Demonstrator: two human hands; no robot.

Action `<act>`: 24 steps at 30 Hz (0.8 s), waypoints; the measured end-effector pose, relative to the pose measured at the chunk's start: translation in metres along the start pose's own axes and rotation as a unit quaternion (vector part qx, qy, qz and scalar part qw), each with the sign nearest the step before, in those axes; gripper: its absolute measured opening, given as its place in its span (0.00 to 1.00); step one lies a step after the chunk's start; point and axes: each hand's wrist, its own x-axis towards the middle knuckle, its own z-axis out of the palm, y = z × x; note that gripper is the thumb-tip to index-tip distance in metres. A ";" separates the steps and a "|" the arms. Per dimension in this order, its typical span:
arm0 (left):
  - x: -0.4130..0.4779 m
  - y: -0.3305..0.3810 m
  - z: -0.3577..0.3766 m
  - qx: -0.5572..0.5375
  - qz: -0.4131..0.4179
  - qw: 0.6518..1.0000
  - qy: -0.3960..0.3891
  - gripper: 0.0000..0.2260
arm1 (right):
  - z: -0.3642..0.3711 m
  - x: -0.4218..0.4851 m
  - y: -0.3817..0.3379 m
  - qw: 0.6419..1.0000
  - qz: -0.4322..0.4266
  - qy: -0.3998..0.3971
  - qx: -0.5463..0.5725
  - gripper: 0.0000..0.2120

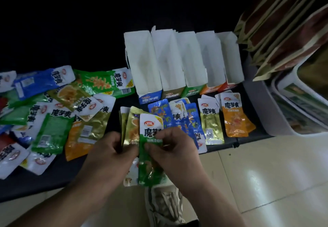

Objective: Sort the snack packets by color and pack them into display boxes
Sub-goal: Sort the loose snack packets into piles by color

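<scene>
Packets of this sort look light, thin and glossy, probably slippery and limp rather than fragile, so a flat pinch across a sealed edge should hold better than a squeeze on the filled part. The left hand [113,148] grips a fanned stack of gold packets [133,122] and the right hand [170,147] pinches the green packet [150,173] in front of them, above the near edge of the dark counter [26,186]. Unsorted packets [53,111] lie heaped at left; a blue pile [159,109], gold pile [212,125] and orange pile [234,120] lie just near of the open display boxes [177,63].
</scene>
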 end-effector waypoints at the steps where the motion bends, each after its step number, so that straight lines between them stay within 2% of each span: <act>1: 0.002 -0.004 -0.008 0.005 -0.003 1.000 0.016 0.06 | 0.005 0.003 0.000 1.000 0.004 -0.009 -0.008 0.12; 5: 0.008 -0.019 -0.041 0.008 -0.024 0.996 0.089 0.11 | 0.024 0.020 -0.003 0.993 -0.031 0.007 -0.117 0.08; 7: 0.010 -0.025 -0.051 -0.014 -0.038 0.994 0.101 0.12 | 0.031 0.031 -0.007 0.985 -0.038 0.010 -0.166 0.08; 11: 0.014 -0.034 -0.058 -0.061 -0.058 0.995 0.056 0.12 | 0.045 0.044 -0.010 0.952 -0.099 0.010 -0.289 0.12; 14: 0.020 -0.041 -0.057 -0.080 -0.041 0.995 0.040 0.12 | 0.051 0.042 -0.005 0.935 -0.128 -0.006 -0.330 0.10; 17: 0.025 -0.046 -0.058 -0.086 -0.031 0.995 0.036 0.12 | 0.041 0.033 0.003 0.927 -0.178 0.048 -0.326 0.13; 19: 0.028 -0.050 -0.059 -0.090 -0.032 0.995 0.036 0.14 | 0.032 0.027 0.004 0.937 -0.167 0.078 -0.296 0.14; 20: 0.029 -0.052 -0.059 -0.099 -0.034 0.994 0.037 0.13 | 0.029 0.025 0.004 0.947 -0.144 0.069 -0.277 0.14; 23: 0.030 -0.051 -0.058 -0.145 -0.044 0.988 0.038 0.02 | 0.030 0.020 0.005 0.977 -0.070 0.010 -0.204 0.14; 24: 0.031 -0.051 -0.058 -0.162 -0.046 0.985 0.032 0.01 | 0.034 0.018 0.004 0.984 -0.049 -0.022 -0.169 0.13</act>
